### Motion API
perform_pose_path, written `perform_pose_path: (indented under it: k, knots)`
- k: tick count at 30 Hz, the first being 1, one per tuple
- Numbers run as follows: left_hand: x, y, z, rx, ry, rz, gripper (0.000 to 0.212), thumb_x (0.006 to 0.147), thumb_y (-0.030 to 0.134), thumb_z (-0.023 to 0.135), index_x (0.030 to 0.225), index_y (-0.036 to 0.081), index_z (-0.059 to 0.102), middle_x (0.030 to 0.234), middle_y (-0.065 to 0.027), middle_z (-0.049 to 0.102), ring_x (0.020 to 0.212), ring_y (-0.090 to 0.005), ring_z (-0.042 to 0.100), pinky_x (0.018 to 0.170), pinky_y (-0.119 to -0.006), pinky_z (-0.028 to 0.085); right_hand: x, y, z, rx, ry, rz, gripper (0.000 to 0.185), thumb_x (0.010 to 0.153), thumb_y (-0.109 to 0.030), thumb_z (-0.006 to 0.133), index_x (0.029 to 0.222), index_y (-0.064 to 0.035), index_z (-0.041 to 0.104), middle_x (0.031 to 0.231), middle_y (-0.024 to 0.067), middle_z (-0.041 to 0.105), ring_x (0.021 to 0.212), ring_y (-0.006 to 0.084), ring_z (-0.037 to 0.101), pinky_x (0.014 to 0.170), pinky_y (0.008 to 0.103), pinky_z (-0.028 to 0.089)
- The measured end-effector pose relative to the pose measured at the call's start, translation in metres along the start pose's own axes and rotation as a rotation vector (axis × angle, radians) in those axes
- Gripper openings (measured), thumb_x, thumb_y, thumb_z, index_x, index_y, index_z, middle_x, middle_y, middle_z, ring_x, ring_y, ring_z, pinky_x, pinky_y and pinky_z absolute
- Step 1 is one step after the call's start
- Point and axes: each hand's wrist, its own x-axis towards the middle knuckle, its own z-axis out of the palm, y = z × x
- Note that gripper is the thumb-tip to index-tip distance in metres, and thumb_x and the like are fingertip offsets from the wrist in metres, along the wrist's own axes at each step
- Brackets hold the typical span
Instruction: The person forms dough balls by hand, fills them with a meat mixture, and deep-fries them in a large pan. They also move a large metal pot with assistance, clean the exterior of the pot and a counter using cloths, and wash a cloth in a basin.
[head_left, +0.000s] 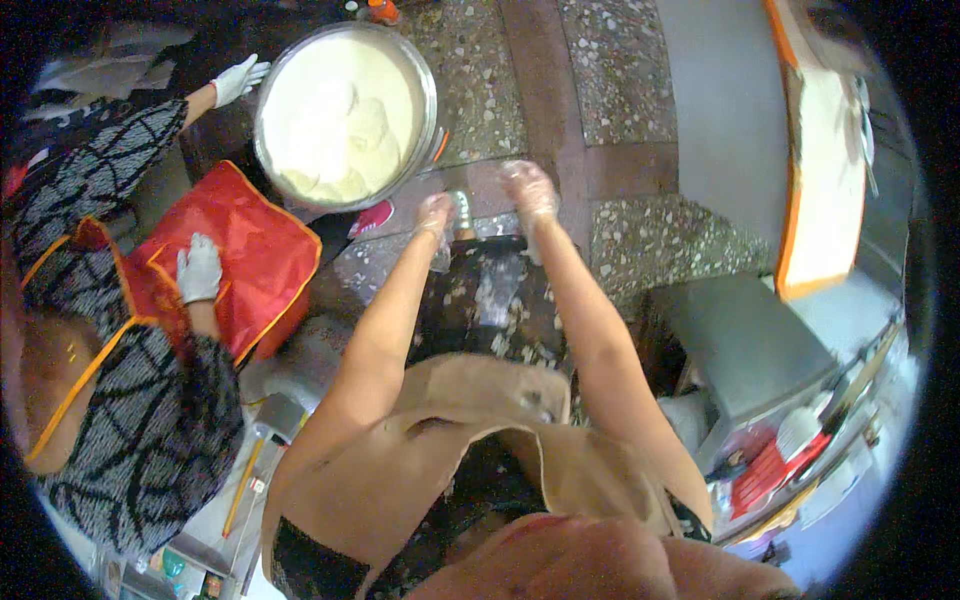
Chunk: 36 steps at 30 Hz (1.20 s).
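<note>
My left hand (436, 214), in a clear plastic glove, is held out in front of me with its fingers partly curled. My right hand (529, 187), gloved the same way, is ahead and to the right; its fingers look bent and are blurred. Whether either holds anything small, I cannot tell. A large round metal basin (433, 97) is just beyond my left hand, not touching it. Pale dough (367, 131) lies inside in soft lumps, partly washed out by glare. My shoe (463, 214) shows between my hands.
At left stands a person in a red apron (262, 247); one white-gloved hand (238, 79) is beside the basin, the other (199, 268) against the apron. A grey metal box-like unit (742, 345) is at right, near an orange-edged white panel (825, 180). The floor (622, 75) is speckled stone.
</note>
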Motion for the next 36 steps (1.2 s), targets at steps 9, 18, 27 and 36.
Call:
perform_pose_path:
  k: [9,18,27,36]
  knots:
    - [0.136,0.002,0.038,-0.651,0.240,-0.290,0.019,0.085,0.030,0.058,0.095,0.013,0.059,0.080,0.0019,0.056,0.075,-0.0124,0.052,0.071,-0.034,0.043,0.207,0.082,0.087,-0.769,-0.141,-0.676,0.040,0.076,-0.015,0.061,0.115,-0.0085,0.058,0.104,0.0155,0.064,0.101,0.0315,0.059,0.089,0.0362,0.046]
    - [0.143,-0.033,0.051,-0.889,0.254,-0.093,0.028,0.090,0.024,0.053,0.112,0.007,0.055,0.104,-0.0073,0.060,0.091,-0.0227,0.057,0.077,-0.036,0.048,0.240,0.107,0.087,-0.499,-0.727,0.047,0.017,0.080,-0.019,0.049,0.079,-0.0065,0.061,0.075,0.0090,0.062,0.076,0.0256,0.060,0.070,0.0353,0.048]
    - [0.118,-0.019,0.062,-1.555,0.047,0.062,0.019,0.086,0.019,0.047,0.084,0.001,0.055,0.096,-0.0147,0.061,0.094,-0.0284,0.056,0.090,-0.040,0.044,0.179,0.080,0.113,0.526,-0.278,0.752,0.020,0.088,-0.029,0.052,0.081,-0.0101,0.050,0.068,0.0029,0.050,0.062,0.0195,0.047,0.059,0.0373,0.042]
    - [0.117,-0.024,0.058,-1.417,-0.031,0.028,0.027,0.089,0.030,0.047,0.101,0.007,0.055,0.109,-0.0085,0.057,0.105,-0.0240,0.050,0.094,-0.040,0.036,0.162,0.063,0.116,0.427,-0.283,0.687,0.039,0.090,-0.040,0.044,0.099,-0.0037,0.053,0.079,0.0126,0.055,0.070,0.0294,0.052,0.065,0.0461,0.044]
